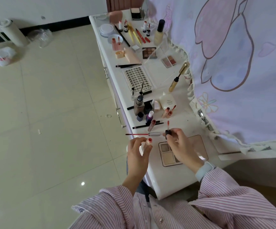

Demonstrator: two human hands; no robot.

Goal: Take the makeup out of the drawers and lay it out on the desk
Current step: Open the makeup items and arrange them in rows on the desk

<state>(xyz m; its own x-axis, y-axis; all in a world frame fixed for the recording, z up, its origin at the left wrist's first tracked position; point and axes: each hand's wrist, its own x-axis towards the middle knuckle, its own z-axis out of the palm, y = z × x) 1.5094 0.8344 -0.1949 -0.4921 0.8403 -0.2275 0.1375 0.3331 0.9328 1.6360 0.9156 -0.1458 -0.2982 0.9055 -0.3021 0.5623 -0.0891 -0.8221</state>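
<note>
Two lip-gloss parts (167, 129), one per grip

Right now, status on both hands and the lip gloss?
Left hand holds open lip gloss tube. Right hand pinches wand cap, applicator up. Second wand lies on desk edge between hands; palette beneath right hand.

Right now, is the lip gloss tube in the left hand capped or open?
Open. The tube shows its bare red mouth in the left hand; the right hand holds the wand out.
</note>
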